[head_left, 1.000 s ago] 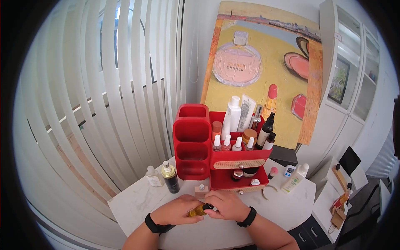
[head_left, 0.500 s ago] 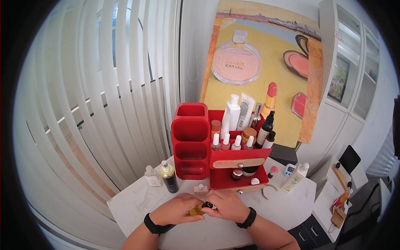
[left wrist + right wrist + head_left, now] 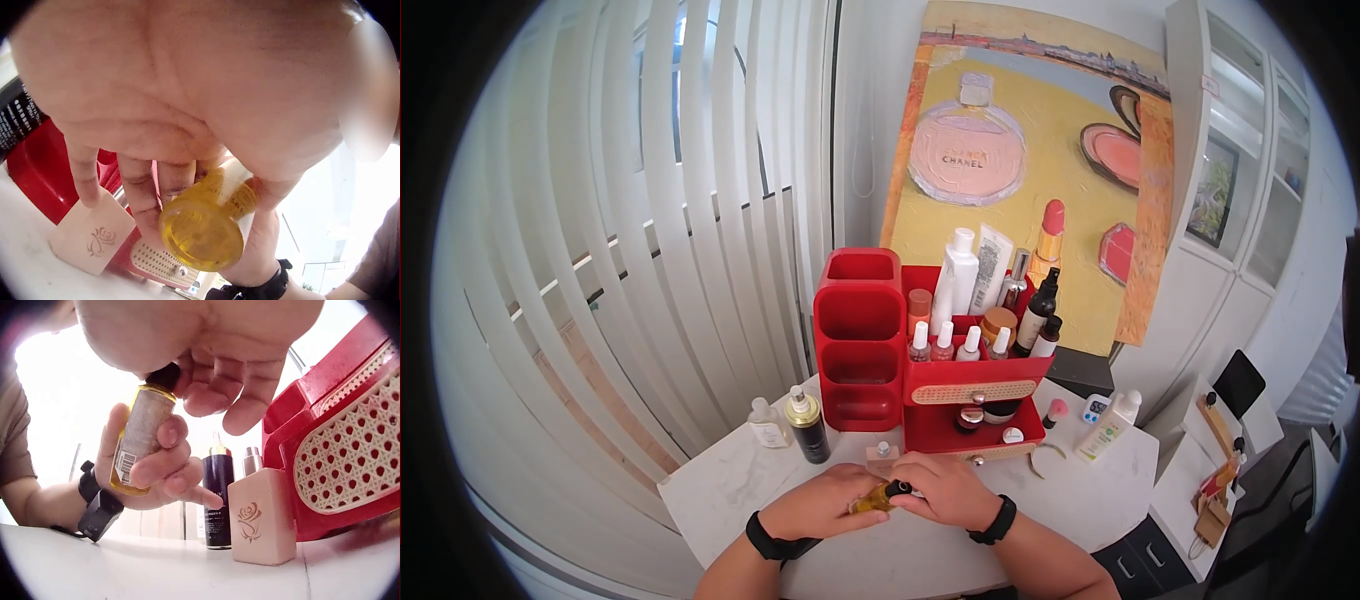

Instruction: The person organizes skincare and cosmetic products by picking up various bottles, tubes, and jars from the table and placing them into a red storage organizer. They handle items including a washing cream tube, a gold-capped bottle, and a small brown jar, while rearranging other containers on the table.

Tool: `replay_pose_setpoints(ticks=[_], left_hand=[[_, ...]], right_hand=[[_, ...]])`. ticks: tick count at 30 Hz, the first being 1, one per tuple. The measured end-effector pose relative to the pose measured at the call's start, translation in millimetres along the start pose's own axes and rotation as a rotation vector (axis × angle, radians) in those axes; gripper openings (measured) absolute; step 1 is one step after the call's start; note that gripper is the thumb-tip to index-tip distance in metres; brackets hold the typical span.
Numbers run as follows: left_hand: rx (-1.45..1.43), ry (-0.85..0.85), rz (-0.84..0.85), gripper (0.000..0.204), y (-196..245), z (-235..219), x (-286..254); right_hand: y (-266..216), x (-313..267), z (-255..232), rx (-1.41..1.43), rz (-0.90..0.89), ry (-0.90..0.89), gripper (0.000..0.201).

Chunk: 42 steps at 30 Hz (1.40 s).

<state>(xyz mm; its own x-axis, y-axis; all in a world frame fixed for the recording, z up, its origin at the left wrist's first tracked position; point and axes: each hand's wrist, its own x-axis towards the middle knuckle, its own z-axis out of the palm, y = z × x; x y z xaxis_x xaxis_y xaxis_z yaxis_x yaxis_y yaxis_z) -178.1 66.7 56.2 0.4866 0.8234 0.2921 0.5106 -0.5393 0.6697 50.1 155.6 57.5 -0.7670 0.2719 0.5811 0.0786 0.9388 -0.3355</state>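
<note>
My left hand grips a small clear bottle of yellow liquid, its fingers wrapped around the label. The bottle leans, black cap toward my right hand, whose thumb and fingers pinch that cap. From the left wrist view, the round yellow base faces the camera, held above the table. Just beyond the hands stands a pale pink rectangular bottle with a rose design and a silver top. A dark spray bottle with a gold collar is left of it.
A red cosmetics organizer full of bottles and tubes rises behind the hands. Its lower drawer is pulled out. To the left is a clear bottle; on the right are a white bottle, a small timer and a brush.
The fingers of my right hand have shifted slightly at the cap, and a bit more of the yellow bottle shows. My left hand keeps its hold in nearly the same place.
</note>
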Motion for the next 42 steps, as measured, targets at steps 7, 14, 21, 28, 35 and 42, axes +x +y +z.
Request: replay_pose_setpoints(ticks=[7, 14, 21, 28, 35, 42], left_hand=[[0.073, 0.027, 0.028, 0.036, 0.4, -0.7, 2.8], [0.052, 0.064, -0.044, 0.038, 13.7, -4.1, 3.5], [0.046, 0.001, 0.027, 0.037, -0.5, -1.4, 2.0], [0.25, 0.092, 0.056, 0.04, 2.4, -0.3, 3.6], [0.177, 0.024, 0.054, 0.04, 3.6, -2.4, 5.0], [0.171, 0.05, 0.057, 0.041, 6.2, -2.4, 5.3]], right_hand=[[-3.8, -1.0, 2.2, -0.048, 0.099, -0.017, 0.031], [-1.5, -0.9, 3.8, -0.02, 0.027, 0.048, 0.032], [-3.4, 1.5, 2.4, -0.008, -0.021, 0.098, 0.031], [-3.8, 1.7, 4.9, -0.099, 0.112, 0.078, 0.038], [-0.4, 1.5, 3.0, -0.05, 0.03, 0.07, 0.037], [-6.5, 3.5, -0.4, -0.017, 0.059, 0.073, 0.035]])
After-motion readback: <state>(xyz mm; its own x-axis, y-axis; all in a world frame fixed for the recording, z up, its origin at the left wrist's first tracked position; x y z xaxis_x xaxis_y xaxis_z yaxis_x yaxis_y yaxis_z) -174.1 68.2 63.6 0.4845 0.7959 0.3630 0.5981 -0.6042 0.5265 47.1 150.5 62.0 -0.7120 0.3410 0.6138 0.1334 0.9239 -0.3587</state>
